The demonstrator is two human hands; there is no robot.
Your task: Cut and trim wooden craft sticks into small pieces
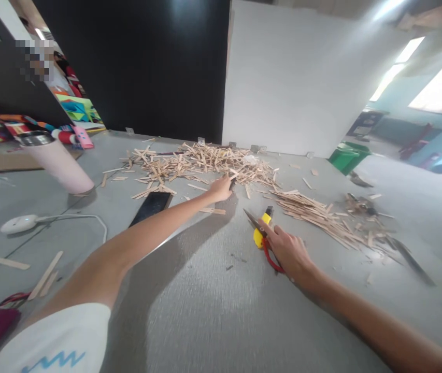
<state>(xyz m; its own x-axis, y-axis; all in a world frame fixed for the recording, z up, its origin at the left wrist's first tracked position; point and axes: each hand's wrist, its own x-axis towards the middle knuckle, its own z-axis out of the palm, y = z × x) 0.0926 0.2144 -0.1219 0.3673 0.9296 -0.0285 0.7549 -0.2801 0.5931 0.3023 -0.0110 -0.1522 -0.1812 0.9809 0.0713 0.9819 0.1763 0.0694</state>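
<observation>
My left hand reaches to the front edge of a heap of flat wooden craft sticks. Its fingers are curled together at the sticks, and what they hold, if anything, cannot be made out. In my right hand is a pair of scissors with red handles, its pointed blades aimed up and left over the table. Right under the blades lies a yellow tool with a black end, perhaps a cutter. To the right of it, more sticks form a long, roughly aligned bundle.
A dark phone lies beside my left forearm. Further left are a pink bottle and a white device with a cable. A green bin stands at the right, and a metal strip lies nearer. Upright black and white panels close off the back.
</observation>
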